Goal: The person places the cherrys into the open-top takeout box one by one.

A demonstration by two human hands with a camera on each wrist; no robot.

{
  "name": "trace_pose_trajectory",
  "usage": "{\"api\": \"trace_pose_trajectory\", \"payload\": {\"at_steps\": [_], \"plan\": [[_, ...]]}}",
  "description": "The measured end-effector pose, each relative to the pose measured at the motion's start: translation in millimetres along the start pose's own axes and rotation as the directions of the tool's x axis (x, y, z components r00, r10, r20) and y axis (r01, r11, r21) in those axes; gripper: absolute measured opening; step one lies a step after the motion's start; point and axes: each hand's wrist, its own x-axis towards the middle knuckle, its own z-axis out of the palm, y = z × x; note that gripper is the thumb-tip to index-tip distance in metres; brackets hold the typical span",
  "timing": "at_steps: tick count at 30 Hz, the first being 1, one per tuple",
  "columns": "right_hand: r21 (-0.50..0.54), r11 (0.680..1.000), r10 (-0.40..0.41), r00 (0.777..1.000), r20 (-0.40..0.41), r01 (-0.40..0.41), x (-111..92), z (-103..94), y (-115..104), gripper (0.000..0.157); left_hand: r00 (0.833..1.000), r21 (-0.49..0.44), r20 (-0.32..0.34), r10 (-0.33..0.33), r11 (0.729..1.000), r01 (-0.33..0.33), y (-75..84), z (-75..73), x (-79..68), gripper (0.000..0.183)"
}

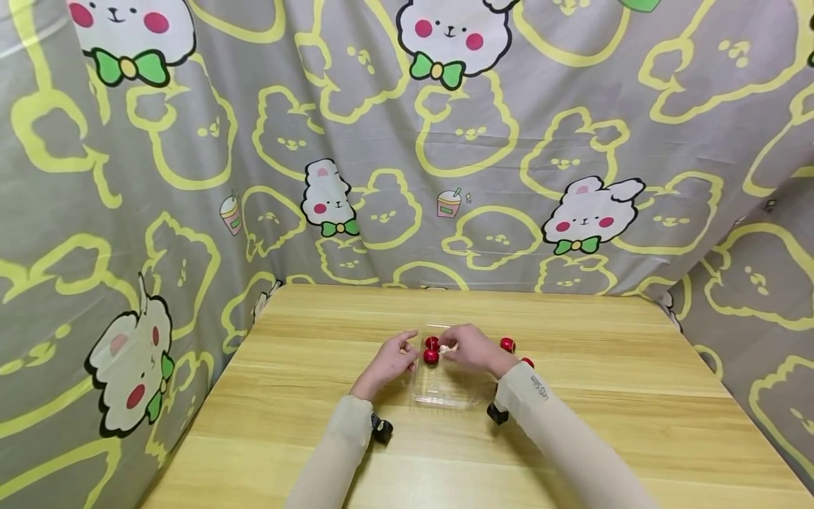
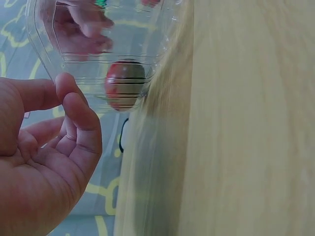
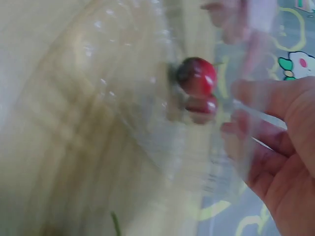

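A clear plastic box stands on the table with two glossy, round red fruits, like cherries, by its left wall. At that wall, my left hand pinches the rim between thumb and finger, as the left wrist view shows. One fruit appears through the box's ridged wall there. My right hand reaches over the box from the right. In the right wrist view its fingers are spread and loosely bent, apart from the fruits, with nothing visible between them. Blur softens that view.
Two more red fruits lie on the wooden table right of the box: one beyond my right wrist, another partly behind the sleeve. A thin green stem shows in the right wrist view. Patterned grey curtains surround the table.
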Motion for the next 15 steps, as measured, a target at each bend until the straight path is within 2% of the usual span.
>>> {"api": "trace_pose_trajectory", "payload": {"at_steps": [9, 15], "plan": [[0.006, 0.999, 0.045, 0.998, -0.035, -0.045, -30.3, -38.6, 2.8, 0.021, 1.000, -0.017, 0.010, -0.004, 1.000, 0.004, 1.3, 0.8, -1.6, 0.055], [0.000, 0.998, 0.058, 0.995, -0.079, -0.058, -51.2, -57.7, 16.4, 0.014, 1.000, -0.017, 0.001, -0.018, 1.000, 0.018, 2.0, 0.3, -2.9, 0.054]]}}
